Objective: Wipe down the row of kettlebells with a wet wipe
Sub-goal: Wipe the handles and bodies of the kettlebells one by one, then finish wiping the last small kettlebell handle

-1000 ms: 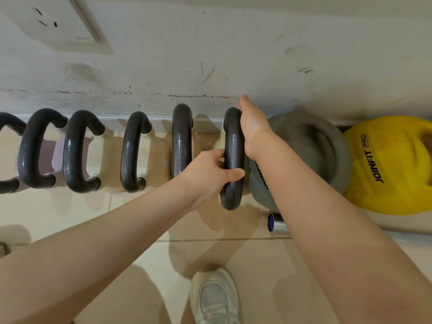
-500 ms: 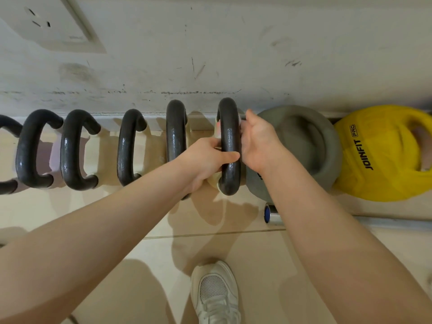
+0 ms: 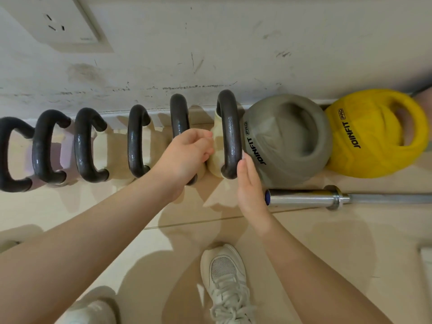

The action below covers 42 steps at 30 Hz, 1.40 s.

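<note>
- The kettlebells [image 3: 229, 134] stand in a row on the floor [image 3: 327, 242], against the wall [image 3: 233, 43] ahead of me.
- Two soft kettlebells [image 3: 287, 139] sit at the row's right end.
- The barbell [image 3: 304, 197] lies on the floor just before those two.
- My left hand [image 3: 187, 155] lies between the two rightmost handles; my right hand [image 3: 250, 181] touches the rightmost handle's near end.
- My shoe [image 3: 224, 277] stands behind both hands.
- The wall socket [image 3: 58, 22] sits upper left.
</note>
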Available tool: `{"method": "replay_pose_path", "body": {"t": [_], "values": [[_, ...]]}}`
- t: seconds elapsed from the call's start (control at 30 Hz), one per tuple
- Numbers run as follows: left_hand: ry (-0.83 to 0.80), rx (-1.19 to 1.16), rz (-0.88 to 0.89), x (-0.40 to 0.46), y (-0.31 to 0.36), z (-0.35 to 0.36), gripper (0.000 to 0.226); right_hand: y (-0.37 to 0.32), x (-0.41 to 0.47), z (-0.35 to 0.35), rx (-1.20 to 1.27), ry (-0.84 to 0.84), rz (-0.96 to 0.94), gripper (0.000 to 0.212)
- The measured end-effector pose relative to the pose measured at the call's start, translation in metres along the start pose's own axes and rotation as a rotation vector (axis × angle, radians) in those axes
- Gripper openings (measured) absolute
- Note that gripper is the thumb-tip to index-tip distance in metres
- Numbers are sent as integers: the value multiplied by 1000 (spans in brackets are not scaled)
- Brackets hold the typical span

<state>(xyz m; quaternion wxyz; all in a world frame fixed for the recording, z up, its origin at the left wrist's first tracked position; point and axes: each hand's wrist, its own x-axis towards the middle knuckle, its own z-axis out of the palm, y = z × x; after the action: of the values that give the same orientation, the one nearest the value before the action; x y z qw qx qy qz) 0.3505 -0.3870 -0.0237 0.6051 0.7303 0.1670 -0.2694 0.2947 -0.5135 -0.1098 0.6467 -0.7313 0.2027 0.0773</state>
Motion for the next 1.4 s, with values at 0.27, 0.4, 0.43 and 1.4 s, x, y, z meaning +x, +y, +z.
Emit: {"method": "replay_pose_path", "body": {"t": [0.27, 0.4, 0.43, 1.4], "values": [[-143, 128, 69, 0, 0, -24, 14, -8, -15, 7, -340, 358, -127, 17], [-241, 152, 82, -3, 6, -32, 13, -37, -29, 6, -38, 342, -105, 19], [-276, 153, 85, -5, 6, -33, 12, -47, -34, 11, 88, 305, -100, 26], [-889, -105, -197, -149, 2, 239, 36, -10, -204, -218, -446, 811, -248, 22]]}}
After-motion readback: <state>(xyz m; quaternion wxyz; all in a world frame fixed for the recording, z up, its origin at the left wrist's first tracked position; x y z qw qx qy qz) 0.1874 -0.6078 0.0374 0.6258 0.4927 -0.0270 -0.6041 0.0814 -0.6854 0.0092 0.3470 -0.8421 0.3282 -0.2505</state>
